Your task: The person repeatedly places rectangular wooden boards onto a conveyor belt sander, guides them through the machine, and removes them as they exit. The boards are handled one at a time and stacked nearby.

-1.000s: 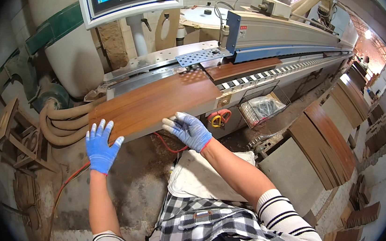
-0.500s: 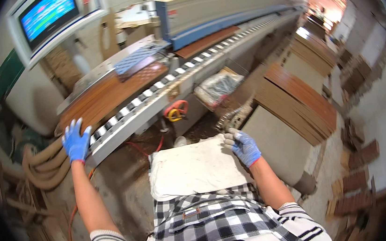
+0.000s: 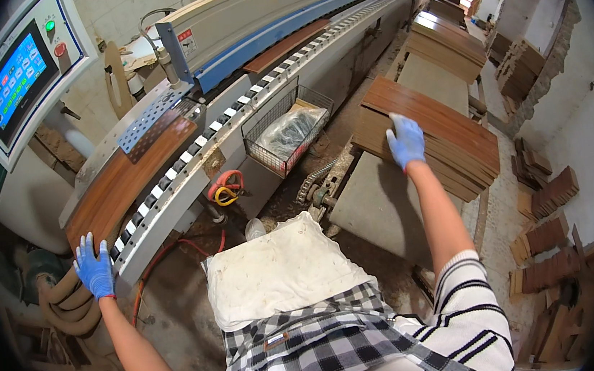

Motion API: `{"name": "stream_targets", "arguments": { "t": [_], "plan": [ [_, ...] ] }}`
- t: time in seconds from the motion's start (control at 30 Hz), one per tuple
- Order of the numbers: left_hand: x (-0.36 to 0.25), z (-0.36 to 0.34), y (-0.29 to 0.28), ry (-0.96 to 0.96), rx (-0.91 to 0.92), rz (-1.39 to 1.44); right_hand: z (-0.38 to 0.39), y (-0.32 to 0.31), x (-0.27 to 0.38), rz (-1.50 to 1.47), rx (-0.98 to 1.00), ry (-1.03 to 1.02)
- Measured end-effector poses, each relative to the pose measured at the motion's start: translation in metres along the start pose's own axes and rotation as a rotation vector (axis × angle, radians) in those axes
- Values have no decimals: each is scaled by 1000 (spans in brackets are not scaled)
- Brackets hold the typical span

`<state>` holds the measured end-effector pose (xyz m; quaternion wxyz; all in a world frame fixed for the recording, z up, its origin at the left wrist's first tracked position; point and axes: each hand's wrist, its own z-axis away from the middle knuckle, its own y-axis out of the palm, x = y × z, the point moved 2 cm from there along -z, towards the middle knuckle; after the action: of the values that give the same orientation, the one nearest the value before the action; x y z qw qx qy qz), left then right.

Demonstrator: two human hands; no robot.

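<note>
My left hand (image 3: 94,270), in a blue and white work glove, rests at the near end of a reddish-brown wood board (image 3: 115,181), its fingers stretched out. That board lies along the roller track (image 3: 186,159) of a long machine, its far end under a blue perforated plate (image 3: 149,121). Farther along, another brown board (image 3: 282,48) sits beside the track at the machine's blue-edged beam. My right hand (image 3: 407,140), gloved alike, is at the near-left edge of a stack of brown boards (image 3: 442,123), its fingers extended over the top one. Contact there is hard to make out.
A control screen (image 3: 17,81) stands at the upper left. A wire basket (image 3: 288,132) with a plastic-wrapped item hangs off the machine's side. Orange and yellow rings (image 3: 228,189) hang beneath it. More stacked boards (image 3: 448,35) stand farther back; thick hoses (image 3: 70,303) curl at lower left.
My right hand has moved from beside my lap up and right to the stack of boards. My left hand stays at the board's near end. The view has shifted.
</note>
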<state>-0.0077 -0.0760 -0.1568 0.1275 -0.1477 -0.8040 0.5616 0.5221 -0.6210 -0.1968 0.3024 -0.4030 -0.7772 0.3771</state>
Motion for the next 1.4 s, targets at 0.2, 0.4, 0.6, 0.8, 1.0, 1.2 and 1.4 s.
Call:
{"name": "stream_targets", "arguments": {
  "t": [0.2, 0.4, 0.6, 0.8, 1.0, 1.2, 1.4],
  "plan": [
    [-2, 3, -4, 23, -35, 25, -81, 42, 11, 262, 208, -185],
    [3, 6, -1, 72, -124, 91, -96, 53, 16, 238, 253, -290],
    [-4, 10, -5, 58, -145, 101, -50, 53, 12, 242, 28, -371],
    [-5, 16, -11, 32, -142, 123, 29, -7, 48, 39, -155, -489],
    [-12, 15, -16, 13, -104, 147, 77, 36, -61, -1339, 251, 903],
    [-11, 18, -20, 14, -119, 155, 58, 38, -145, -1748, -78, 1262],
    [-11, 24, -25, 17, -137, 177, 63, 57, -130, -1955, -139, 1219]
  ]
}}
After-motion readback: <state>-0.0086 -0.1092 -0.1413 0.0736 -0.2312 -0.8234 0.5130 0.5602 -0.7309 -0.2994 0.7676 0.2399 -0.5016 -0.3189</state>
